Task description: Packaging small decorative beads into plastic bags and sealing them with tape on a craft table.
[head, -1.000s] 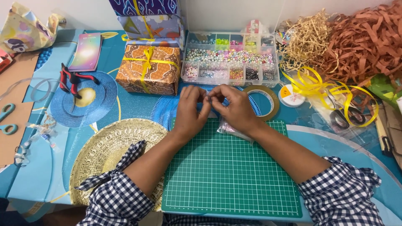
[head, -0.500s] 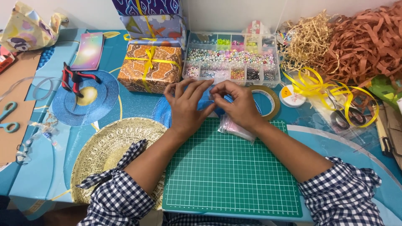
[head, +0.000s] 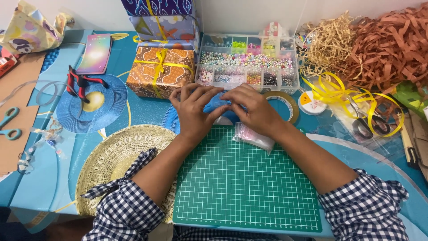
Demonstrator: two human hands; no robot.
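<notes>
Blue round piece (head: 214,107) sits at the far edge of the green cutting mat (head: 245,178), mid-bench, under both your hands. Left hand (head: 192,109) and right hand (head: 254,109) meet over it, fingers narrow, pinching its top; both equally near.

Both arms are bare from the wrists up past the elbows. The left hand (head: 195,111) and the right hand (head: 255,110) carry no rings, watch or bracelets that show. The shirt is a gingham check in dark navy and white, small even squares. The left sleeve (head: 127,207) is rolled or pushed up above the elbow, with a loose cuff end or tie sticking out toward the far left. The right sleeve (head: 365,207) is bunched the same way, its edge crumpled. A strip of the same checked cloth shows at the near edge between the arms
</notes>
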